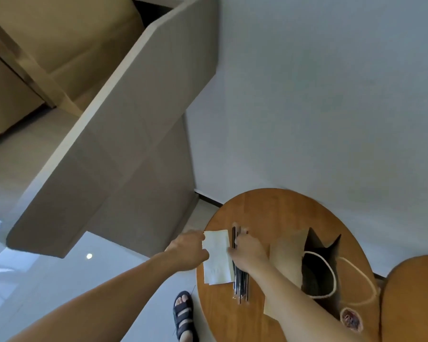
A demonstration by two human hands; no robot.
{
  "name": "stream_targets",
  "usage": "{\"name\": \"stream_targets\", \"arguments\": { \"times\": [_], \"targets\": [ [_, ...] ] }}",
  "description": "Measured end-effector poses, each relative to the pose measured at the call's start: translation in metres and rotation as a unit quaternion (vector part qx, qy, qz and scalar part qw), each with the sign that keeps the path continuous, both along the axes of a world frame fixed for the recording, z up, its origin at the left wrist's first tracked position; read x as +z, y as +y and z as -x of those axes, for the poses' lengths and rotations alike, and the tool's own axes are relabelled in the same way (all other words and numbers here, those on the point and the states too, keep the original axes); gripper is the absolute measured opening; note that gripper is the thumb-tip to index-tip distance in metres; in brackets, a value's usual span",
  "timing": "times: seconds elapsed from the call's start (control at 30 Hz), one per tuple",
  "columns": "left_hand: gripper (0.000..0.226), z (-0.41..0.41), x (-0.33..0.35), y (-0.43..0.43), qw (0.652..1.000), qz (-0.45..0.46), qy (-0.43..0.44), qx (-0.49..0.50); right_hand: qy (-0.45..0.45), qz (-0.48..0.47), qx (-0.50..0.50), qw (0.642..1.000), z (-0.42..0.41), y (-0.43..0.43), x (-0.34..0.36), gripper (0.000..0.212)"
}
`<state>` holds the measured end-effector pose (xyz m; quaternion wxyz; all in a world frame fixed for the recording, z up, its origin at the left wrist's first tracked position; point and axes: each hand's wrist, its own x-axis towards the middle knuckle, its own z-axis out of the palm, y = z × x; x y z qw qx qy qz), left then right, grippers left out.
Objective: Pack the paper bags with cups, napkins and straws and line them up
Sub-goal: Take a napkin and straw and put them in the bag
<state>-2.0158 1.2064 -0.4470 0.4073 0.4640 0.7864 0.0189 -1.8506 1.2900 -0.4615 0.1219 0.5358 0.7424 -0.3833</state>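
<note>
A stack of white napkins (216, 257) lies near the left edge of a round wooden table (269, 211). My left hand (189, 248) grips the napkins' upper left edge. Beside them lies a bundle of dark wrapped straws (241, 280). My right hand (248, 248) rests over the top of the straws and touches the napkins' right edge; whether it grips anything is unclear. An open brown paper bag (287, 253) with white cord handles stands to the right, dark inside. A patterned cup (351, 320) sits by the bag's near side.
A second round wooden surface (413, 297) adjoins at the right. A white wall rises behind the table. A grey staircase (124, 134) fills the upper left. My sandalled foot (183, 314) stands on the pale floor left of the table.
</note>
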Motion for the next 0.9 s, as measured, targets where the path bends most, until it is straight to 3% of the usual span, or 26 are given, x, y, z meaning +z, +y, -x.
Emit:
{"name": "stream_targets", "arguments": {
  "times": [0.17, 0.23, 0.43, 0.67, 0.9],
  "targets": [
    [0.044, 0.007, -0.034, -0.007, 1.000, 0.024, -0.014, 0.015, -0.047, 0.028, -0.070, 0.996, 0.008, -0.023, -0.074, 0.020],
    [0.043, 0.007, -0.046, -0.009, 1.000, 0.025, -0.005, 0.017, -0.057, 0.031, -0.086, 0.994, 0.011, -0.030, -0.097, 0.032],
    [0.044, 0.006, -0.079, -0.016, 0.999, 0.031, -0.002, 0.032, -0.123, -0.031, -0.075, 0.989, 0.019, -0.036, -0.140, 0.053],
    [0.042, 0.004, -0.089, -0.019, 0.998, 0.034, -0.007, 0.053, -0.136, -0.093, -0.039, 0.986, 0.021, -0.035, -0.156, 0.052],
    [0.042, 0.003, -0.088, -0.024, 0.997, 0.041, -0.014, 0.066, -0.133, -0.129, -0.035, 0.982, 0.015, -0.037, -0.152, 0.035]
  ]
}}
